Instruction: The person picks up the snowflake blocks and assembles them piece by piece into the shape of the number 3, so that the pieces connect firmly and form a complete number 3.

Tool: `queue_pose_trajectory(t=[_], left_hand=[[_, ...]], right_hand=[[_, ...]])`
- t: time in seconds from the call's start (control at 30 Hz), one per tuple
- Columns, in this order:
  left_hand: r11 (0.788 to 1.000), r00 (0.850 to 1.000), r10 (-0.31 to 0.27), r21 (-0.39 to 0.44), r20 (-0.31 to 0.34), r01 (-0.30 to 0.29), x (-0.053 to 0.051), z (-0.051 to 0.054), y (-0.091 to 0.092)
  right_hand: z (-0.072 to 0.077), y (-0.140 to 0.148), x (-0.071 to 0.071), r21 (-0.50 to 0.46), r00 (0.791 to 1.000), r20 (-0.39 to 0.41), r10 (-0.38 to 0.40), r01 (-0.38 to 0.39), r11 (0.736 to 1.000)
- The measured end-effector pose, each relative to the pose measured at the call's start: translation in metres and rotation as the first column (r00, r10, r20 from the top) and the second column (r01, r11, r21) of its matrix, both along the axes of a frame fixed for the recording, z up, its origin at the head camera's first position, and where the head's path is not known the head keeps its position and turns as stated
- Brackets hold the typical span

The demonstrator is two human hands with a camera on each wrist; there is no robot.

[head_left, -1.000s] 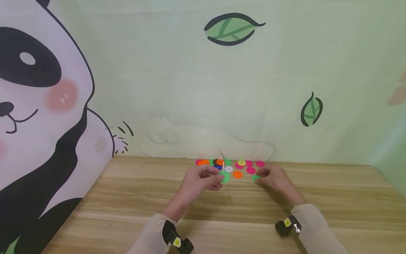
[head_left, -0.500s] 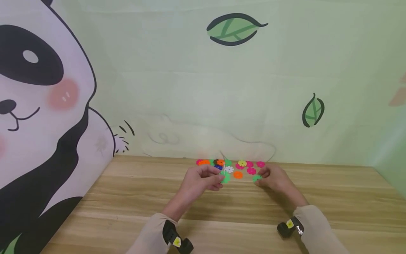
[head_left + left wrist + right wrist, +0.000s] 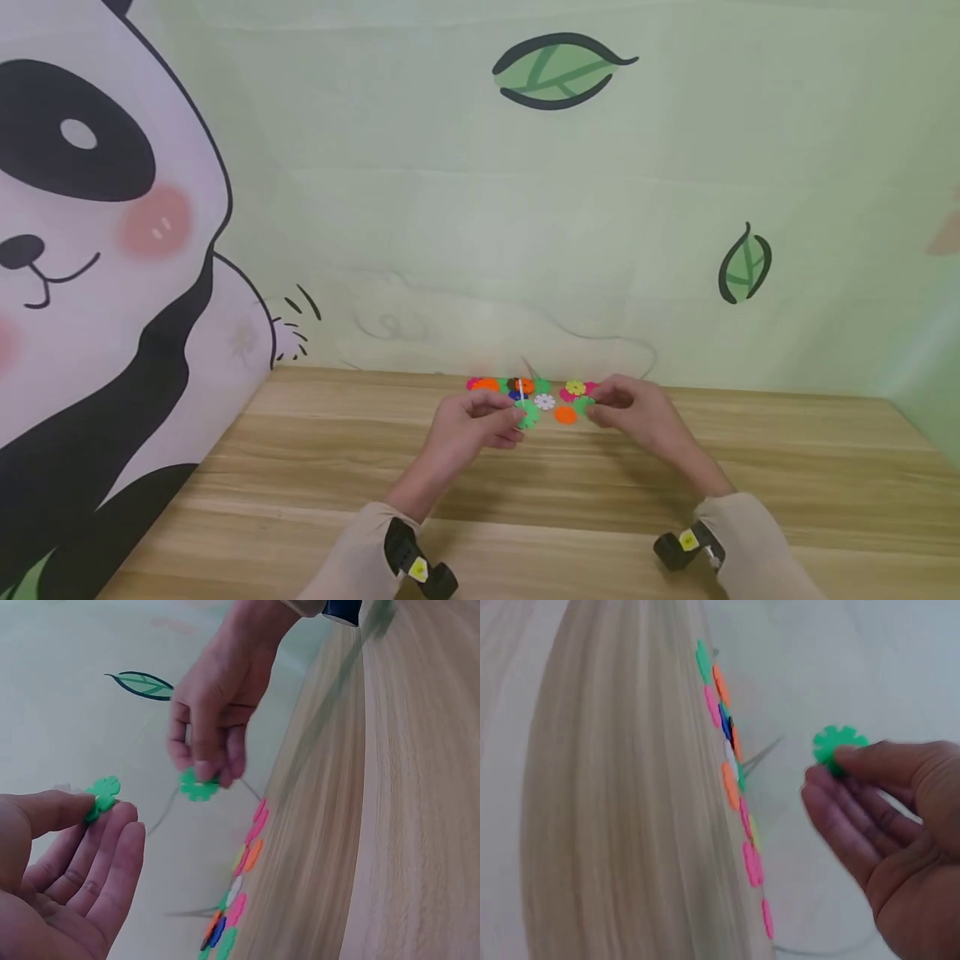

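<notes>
Two items: green disc (image 3: 106, 789) pinched in left grip (image 3: 474, 423), second disc (image 3: 837, 742) pinched in right grip (image 3: 637, 410), seemingly edge-held to keep notches exposed.

1. My left disc (image 3: 107, 785) and my right disc (image 3: 840, 741): both green.
2. At my twelve o'clock: a white disc (image 3: 544, 402), a yellow disc (image 3: 575, 388), an orange disc (image 3: 566, 415).
3. Table (image 3: 480, 508): tan, streaked wood grain.
4. Panda (image 3: 97, 325) at my ten o'clock: black, white, pink-cheeked.

You can pass between your left hand (image 3: 480, 421) and right hand (image 3: 637, 411), or over the wooden tabletop (image 3: 540, 517) nearer you; beyond, flower-shaped discs (image 3: 566, 415) and the printed backdrop (image 3: 480, 217) obstruct.
</notes>
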State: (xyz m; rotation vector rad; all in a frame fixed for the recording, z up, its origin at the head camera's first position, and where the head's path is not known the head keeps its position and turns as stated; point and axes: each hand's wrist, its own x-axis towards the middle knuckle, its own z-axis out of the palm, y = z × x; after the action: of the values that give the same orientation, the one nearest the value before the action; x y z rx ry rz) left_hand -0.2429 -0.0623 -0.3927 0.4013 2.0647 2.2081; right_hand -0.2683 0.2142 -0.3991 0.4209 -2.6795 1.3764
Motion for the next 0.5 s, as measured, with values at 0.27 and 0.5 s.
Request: queue_pose_trajectory(t=[0.27,0.5], left_hand=[[0.998,0.999,0.042,0.035,0.028,-0.043,-0.002,-0.002,0.001],[0.996,0.997,0.064,0.059,0.051,-0.067,-0.009,-0.001,0.004]], right_hand=[[0.002,-0.020,0.010,-0.143,0.992,-0.114,0.059,-0.075,0.987],[0.007,-0.030,0.016,-0.201,0.974,-0.205,0.097,-0.139,0.970]])
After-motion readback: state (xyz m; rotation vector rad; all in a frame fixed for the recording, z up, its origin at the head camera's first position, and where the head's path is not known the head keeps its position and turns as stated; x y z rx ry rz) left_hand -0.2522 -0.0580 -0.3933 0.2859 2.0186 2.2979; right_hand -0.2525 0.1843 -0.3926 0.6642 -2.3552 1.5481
